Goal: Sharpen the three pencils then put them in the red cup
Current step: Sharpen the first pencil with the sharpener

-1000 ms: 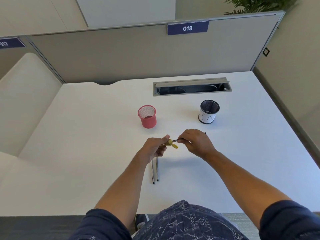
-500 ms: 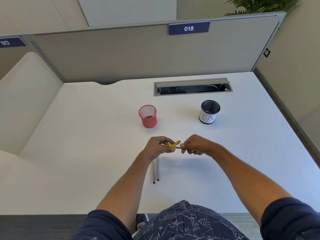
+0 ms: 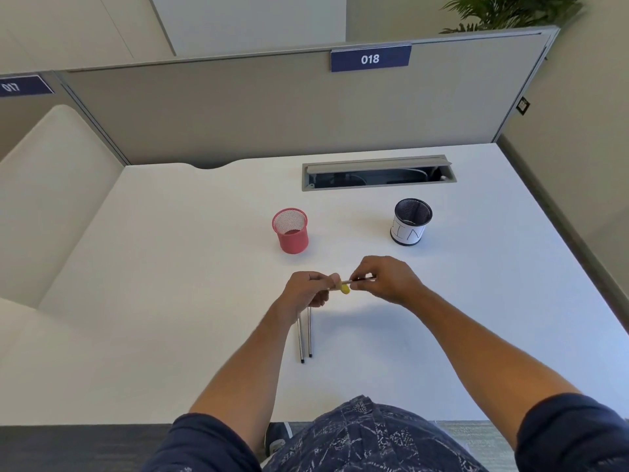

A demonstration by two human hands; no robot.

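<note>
My left hand (image 3: 308,290) pinches a small yellow sharpener (image 3: 344,288) above the middle of the white desk (image 3: 170,301). My right hand (image 3: 384,279) grips a dark pencil (image 3: 361,278) whose tip goes into the sharpener. Most of that pencil is hidden by my fingers. Two more dark pencils (image 3: 305,335) lie side by side on the desk just under my left wrist, pointing toward me. The red mesh cup (image 3: 290,230) stands upright behind my left hand and looks to hold no pencils.
A black mesh cup with a white label (image 3: 410,222) stands to the right of the red one. A cable slot (image 3: 377,172) is cut into the desk behind both cups. Grey partition walls (image 3: 272,107) close the back and left.
My right hand has rolled over the pencil, twisting it in the sharpener, and the yellow sharpener has turned slightly in my left fingers. The two pencils on the desk stay put.
</note>
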